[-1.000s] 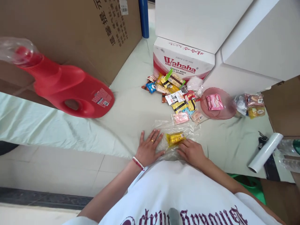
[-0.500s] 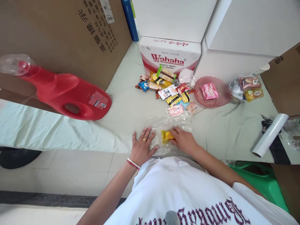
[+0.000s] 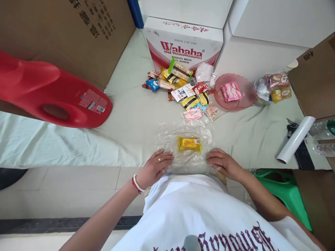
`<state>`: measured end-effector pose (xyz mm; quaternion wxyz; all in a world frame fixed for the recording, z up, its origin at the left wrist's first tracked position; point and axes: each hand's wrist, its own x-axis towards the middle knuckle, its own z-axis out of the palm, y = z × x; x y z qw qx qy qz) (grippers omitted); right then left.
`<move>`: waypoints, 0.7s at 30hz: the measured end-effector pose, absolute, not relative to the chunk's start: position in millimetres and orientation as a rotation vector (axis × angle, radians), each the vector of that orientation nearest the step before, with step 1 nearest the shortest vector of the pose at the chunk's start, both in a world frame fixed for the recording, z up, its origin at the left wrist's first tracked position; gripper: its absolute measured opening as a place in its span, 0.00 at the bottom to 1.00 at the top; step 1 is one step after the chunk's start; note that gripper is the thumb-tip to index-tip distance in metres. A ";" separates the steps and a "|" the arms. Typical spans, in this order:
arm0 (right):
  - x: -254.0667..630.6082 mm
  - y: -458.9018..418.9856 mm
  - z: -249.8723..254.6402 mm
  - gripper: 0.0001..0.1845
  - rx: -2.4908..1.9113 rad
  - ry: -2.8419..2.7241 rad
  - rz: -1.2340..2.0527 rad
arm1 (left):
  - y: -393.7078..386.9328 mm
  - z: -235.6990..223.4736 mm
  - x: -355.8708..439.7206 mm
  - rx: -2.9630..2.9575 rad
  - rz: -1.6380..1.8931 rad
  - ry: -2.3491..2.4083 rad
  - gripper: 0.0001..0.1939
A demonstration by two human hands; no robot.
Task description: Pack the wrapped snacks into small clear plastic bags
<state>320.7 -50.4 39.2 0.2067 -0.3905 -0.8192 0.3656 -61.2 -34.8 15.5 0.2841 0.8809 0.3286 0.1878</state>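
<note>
A yellow wrapped snack (image 3: 189, 144) lies alone on a crinkled sheet of clear plastic film (image 3: 169, 134) near the table's front edge. My left hand (image 3: 156, 165) is at the film's near left edge, its fingers drawn together on the plastic. Opposite it, my right hand (image 3: 224, 163) pinches the near right edge. Neither hand touches the snack. Beyond the film sits a pile of packaged snacks (image 3: 183, 92), with a pink packet (image 3: 193, 114) at its near side. A pink packet of wafers (image 3: 231, 91) rests in a translucent pink bowl (image 3: 247, 91).
A Wahaha carton (image 3: 183, 45) stands behind the pile. To the left is a big red jug (image 3: 68, 94) by a brown cardboard box (image 3: 86, 42). At right lie a white roll (image 3: 295, 140), more snacks (image 3: 280, 87) and plastic bottles (image 3: 321, 130). A green stool (image 3: 290, 195) is below.
My right hand has let go of the yellow snack and moved right to the film's edge. My left hand, spread flat before, has drawn its fingers together. The view has shifted slightly.
</note>
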 end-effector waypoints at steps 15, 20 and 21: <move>242.6 107.0 79.5 0.19 -1.400 -2.672 0.427 | 31.6 10.0 -10.3 1.933 0.512 2.155 0.32; 196.8 128.3 57.1 0.23 -1.467 -2.852 0.445 | 34.2 13.9 -3.9 1.762 0.480 2.161 0.41; 195.1 131.3 54.4 0.19 -1.516 -2.844 0.496 | 37.0 15.1 -3.9 1.727 0.457 2.160 0.38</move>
